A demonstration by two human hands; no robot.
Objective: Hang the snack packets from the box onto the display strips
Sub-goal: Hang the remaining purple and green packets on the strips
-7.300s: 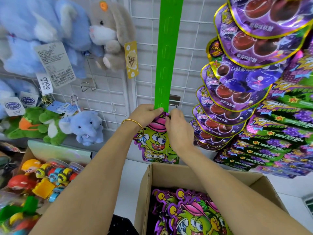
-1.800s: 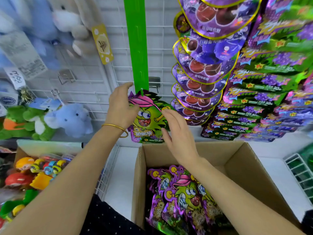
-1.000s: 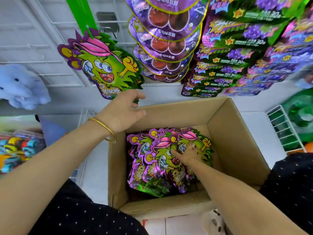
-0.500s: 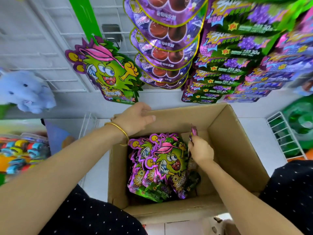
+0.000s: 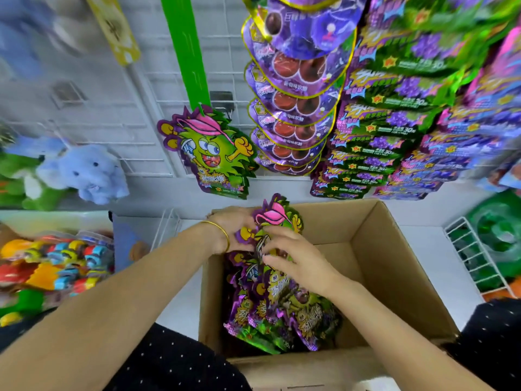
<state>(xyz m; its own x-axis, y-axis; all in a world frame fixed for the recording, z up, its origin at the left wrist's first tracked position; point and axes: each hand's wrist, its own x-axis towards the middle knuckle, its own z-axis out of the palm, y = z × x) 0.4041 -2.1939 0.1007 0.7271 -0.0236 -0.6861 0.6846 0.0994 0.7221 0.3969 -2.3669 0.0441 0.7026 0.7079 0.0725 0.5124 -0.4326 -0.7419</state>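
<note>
Next packet coming out of the box!
Both hands, left hand (image 5: 236, 231) and right hand (image 5: 293, 256), pinch a packet (image 5: 277, 221) at the box (image 5: 394, 249) far edge; it needs hooking on the green strip (image 5: 187, 55) above the hung packet (image 5: 214, 153).

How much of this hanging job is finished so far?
Barely begun. One green monster-shaped snack packet hangs at the bottom of the green plastic display strip. The left hand and right hand hold a second packet over the brown cardboard box, where a pile of packets remains.
</note>
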